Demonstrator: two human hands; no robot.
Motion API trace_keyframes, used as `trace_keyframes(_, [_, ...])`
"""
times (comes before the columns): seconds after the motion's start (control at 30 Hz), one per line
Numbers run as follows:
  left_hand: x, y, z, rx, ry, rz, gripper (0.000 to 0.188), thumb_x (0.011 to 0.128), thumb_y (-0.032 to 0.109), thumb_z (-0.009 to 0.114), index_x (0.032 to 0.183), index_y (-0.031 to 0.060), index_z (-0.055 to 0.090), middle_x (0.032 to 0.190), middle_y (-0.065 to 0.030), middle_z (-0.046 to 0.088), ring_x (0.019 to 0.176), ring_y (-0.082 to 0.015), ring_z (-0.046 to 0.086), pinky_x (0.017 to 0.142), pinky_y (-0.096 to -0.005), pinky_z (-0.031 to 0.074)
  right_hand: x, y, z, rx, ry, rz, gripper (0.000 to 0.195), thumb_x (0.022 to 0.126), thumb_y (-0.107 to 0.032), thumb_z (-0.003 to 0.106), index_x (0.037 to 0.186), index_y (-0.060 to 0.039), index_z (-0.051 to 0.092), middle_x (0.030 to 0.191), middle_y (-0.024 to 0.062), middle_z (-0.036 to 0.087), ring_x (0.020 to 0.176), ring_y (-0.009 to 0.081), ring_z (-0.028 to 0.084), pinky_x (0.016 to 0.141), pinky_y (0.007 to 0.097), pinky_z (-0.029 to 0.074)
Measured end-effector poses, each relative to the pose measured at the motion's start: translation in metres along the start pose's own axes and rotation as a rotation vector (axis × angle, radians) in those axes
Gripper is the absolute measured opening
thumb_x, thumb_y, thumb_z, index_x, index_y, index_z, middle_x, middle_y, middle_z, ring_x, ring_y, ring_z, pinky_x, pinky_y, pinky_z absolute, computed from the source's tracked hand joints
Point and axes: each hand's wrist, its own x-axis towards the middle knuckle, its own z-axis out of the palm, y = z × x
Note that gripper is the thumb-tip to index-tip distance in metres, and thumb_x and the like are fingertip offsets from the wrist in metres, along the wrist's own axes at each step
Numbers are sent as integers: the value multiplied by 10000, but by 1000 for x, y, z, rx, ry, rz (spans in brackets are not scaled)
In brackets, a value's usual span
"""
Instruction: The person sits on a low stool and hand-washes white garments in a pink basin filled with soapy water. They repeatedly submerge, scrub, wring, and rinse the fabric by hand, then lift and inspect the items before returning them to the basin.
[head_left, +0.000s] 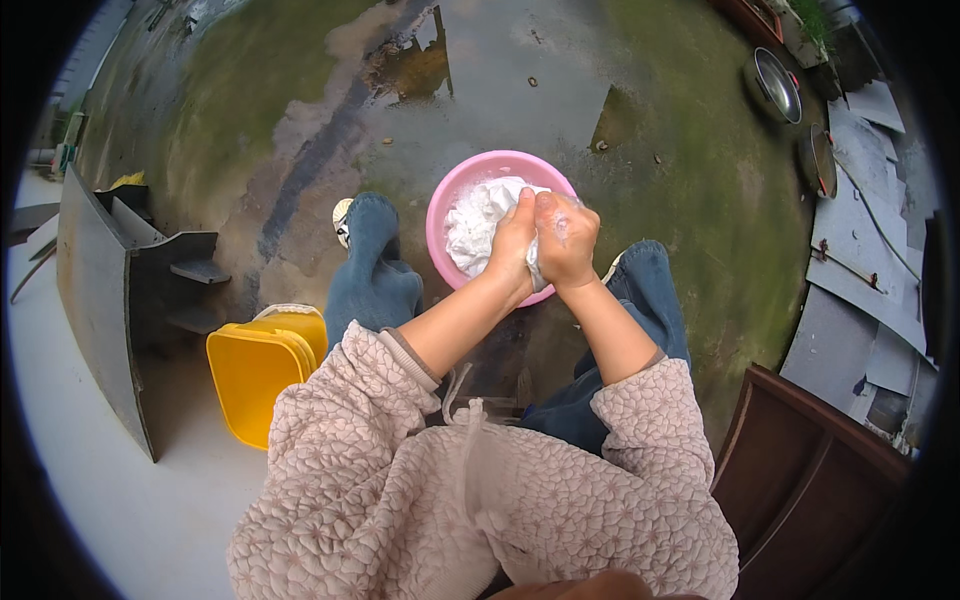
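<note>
A pink plastic basin (444, 196) stands on the wet ground between my feet. White wet cloth (480, 217) lies bunched inside it, with suds around it. My left hand (516, 236) grips part of the cloth over the basin's right half. Pressed against it, my right hand (568, 236) is closed in a fist on the same cloth, with foam on its back. A bit of cloth shows below the right fist, near the basin's front rim. Most of the gripped cloth is hidden by my fingers.
A yellow plastic bucket (244, 386) lies tipped on its side by my left leg. Grey boards (97, 300) stand at the left. On the right are metal pans (780, 85), grey sheets (862, 255) and a brown wooden panel (810, 480). Puddles (510, 67) cover the ground ahead.
</note>
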Motion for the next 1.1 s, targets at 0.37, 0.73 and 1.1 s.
trace_keyframes(0.37, [8, 0, -7, 91, 50, -35, 292, 916, 329, 390, 900, 61, 506, 783, -28, 513, 682, -148, 505, 594, -280, 429, -7, 13, 6, 129, 63, 140, 279, 838, -149, 488, 619, 20, 523, 531, 147, 481, 444, 262, 431, 449, 339, 359])
trace_keyframes(0.73, [14, 4, -27, 258, -287, 36, 239, 904, 291, 429, 827, 81, 514, 734, 5, 516, 633, -102, 469, 555, -256, 396, -11, 17, 6, -11, 47, -18, 230, 788, -142, 527, 585, -33, 534, 545, 140, 519, 498, 317, 509, 466, 384, 402])
trace_keyframes(1.1, [-20, 20, -31, 967, -468, -74, 200, 781, 122, 607, 910, -8, 528, 784, -15, 570, 732, -68, 534, 673, -217, 435, 3, 24, -18, 424, 225, 376, 427, 897, -282, 428, 555, -29, 393, 505, -13, 338, 499, 93, 302, 459, 283, 255])
